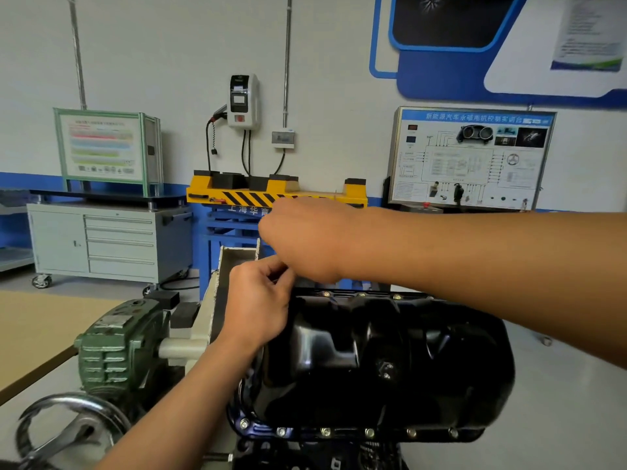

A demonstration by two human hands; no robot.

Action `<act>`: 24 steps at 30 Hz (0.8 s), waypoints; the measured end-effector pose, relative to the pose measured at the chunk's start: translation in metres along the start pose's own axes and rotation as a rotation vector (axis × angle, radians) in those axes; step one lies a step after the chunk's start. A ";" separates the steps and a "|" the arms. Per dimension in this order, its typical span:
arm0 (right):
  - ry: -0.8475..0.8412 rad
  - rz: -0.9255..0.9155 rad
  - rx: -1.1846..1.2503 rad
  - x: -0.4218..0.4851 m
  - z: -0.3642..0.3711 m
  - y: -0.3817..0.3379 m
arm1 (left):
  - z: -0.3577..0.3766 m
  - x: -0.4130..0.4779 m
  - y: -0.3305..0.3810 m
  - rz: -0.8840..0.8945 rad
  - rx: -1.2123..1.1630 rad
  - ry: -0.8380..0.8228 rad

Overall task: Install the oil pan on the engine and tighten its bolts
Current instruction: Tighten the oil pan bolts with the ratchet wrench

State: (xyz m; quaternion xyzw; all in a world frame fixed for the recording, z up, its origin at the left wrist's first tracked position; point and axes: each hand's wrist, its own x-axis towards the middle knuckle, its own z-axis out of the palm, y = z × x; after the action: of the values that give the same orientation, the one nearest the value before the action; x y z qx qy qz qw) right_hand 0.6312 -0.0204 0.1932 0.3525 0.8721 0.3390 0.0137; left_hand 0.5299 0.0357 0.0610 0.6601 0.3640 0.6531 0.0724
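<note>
Chrome handwheel (68, 429), bottom left: polished spoked ring, partly cut off by the frame edge.

Green gearbox (115, 347): ribbed cast housing with matt paint, and a cream shaft stub on its right side.

Left hand (258, 303): at the far left corner of the pan, fingers curled, thumb meeting forefinger. Whether anything is pinched there cannot be told.

Right hand (305, 239): just above and behind the left, reaching in from the right with its back to the camera. The fingers bend down out of sight, so its grasp cannot be told.

Oil pan (390, 361): seated on the engine (305, 456), sump side up. Its long axis runs left to right across the view. Glossy black pressed metal, with a stepped and bulged body and rounded corners; a drain plug (385, 368) sits on the near wall.

Bolts (325, 432): silver flanged heads spaced along the near flange, with more along the far flange.
</note>
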 end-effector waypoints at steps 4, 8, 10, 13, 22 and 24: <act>0.037 -0.176 -0.206 -0.003 -0.001 0.002 | -0.001 0.002 -0.002 0.037 0.063 -0.005; 0.021 -0.263 -0.219 -0.001 0.009 0.011 | -0.003 -0.004 -0.008 0.014 0.004 0.004; 0.017 -0.199 -0.149 -0.001 0.007 0.012 | -0.004 -0.007 -0.011 -0.005 -0.018 0.002; -0.029 -0.042 -0.022 -0.001 0.010 0.008 | -0.004 -0.005 -0.014 -0.035 0.027 -0.016; 0.000 -0.115 -0.139 -0.003 -0.001 -0.003 | -0.006 -0.001 -0.005 -0.024 0.042 -0.086; -0.006 -0.228 -0.250 0.000 0.002 -0.001 | -0.007 -0.001 -0.007 -0.036 0.056 -0.088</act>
State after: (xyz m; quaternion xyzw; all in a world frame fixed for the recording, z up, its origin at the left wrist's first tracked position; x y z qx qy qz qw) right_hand 0.6312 -0.0199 0.1916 0.2478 0.8574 0.4403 0.0983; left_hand 0.5211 0.0376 0.0574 0.6832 0.3905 0.6116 0.0819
